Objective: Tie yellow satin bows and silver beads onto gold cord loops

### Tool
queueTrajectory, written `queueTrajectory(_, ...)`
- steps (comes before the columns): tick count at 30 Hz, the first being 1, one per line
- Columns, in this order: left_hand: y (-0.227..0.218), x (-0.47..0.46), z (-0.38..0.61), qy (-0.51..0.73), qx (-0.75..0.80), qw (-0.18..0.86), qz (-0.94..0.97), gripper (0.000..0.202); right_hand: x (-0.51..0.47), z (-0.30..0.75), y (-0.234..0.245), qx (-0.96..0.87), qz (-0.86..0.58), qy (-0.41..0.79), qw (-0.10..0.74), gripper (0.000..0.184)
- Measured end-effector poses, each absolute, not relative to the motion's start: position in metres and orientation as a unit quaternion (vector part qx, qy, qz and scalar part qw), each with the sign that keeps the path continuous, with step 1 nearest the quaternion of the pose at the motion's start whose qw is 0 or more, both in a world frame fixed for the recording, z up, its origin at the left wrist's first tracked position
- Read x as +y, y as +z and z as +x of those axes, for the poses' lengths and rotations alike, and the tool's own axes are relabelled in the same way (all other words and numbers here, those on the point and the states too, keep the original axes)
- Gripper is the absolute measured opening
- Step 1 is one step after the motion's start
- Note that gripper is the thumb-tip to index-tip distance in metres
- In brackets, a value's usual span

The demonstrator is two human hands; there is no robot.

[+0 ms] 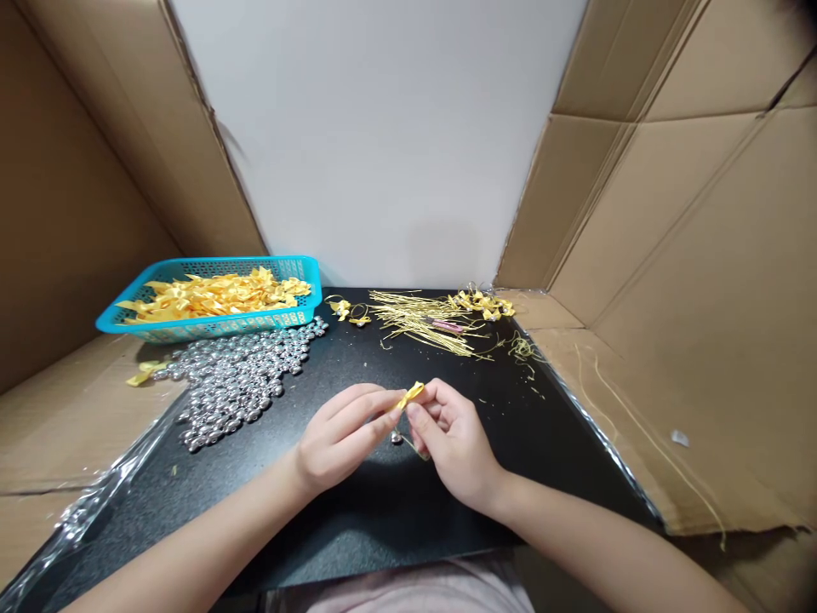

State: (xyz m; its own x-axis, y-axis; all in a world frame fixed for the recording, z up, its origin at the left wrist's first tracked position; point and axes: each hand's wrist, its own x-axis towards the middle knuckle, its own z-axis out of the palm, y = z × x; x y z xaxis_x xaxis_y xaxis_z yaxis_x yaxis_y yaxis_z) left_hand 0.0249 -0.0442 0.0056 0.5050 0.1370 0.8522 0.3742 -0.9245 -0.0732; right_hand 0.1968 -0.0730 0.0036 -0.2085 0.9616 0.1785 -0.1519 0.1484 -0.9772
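Observation:
Between my two hands, above the black tabletop (306, 528), is a small yellow ribbon bow (414, 393). My left hand (348, 434) pinches the bow's left side between thumb and fingers. On its right side, the fingertips of my right hand (456, 438) are closed on the bow too. Just below hangs a silver bell-like bead (397, 438), with a thin cord running from it toward my right fingers. Part of the cord is hidden behind the right hand.
A blue basket (210, 327) of yellow bows stands back left, with many silver beads (239, 383) spread before it. Gold cords (414, 319), a pink-handled tool (447, 325) and finished-looking bows (482, 303) lie at the back. Cord scraps (524, 347) lie right. Cardboard walls (702, 298) flank the table.

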Motion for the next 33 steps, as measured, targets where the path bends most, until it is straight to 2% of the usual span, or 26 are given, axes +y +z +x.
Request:
queueTrajectory(9,0.009,-0.044,0.036,-0.554,-0.194,0.052,-0.808,0.014,-0.069,0.2,0.004,-0.615,-0.369,0.504,0.481,0.025)
queueTrajectory(18,0.003,-0.045,0.036,-0.54,-0.183,0.031,-0.821,0.016,-0.062,0.205,0.007,-0.62,-0.383,0.482,0.486,0.026)
queueTrajectory(22,-0.002,-0.04,0.035,-0.546,-0.243,-0.038,-0.801,0.016,-0.046,0.218,0.014,-0.601,-0.424,0.405,0.543,0.025)
queueTrajectory(24,-0.005,-0.037,0.033,-0.538,-0.265,-0.076,-0.797,0.017,-0.037,0.222,0.016,-0.591,-0.408,0.436,0.542,0.026)
queueTrajectory(29,-0.008,-0.033,0.032,-0.502,-0.26,-0.114,-0.817,0.015,-0.028,0.22,0.013,-0.559,-0.35,0.613,0.434,0.022)
queueTrajectory(33,-0.007,-0.033,0.032,-0.478,-0.252,-0.101,-0.835,0.016,-0.03,0.218,0.013,-0.526,-0.365,0.638,0.428,0.024)
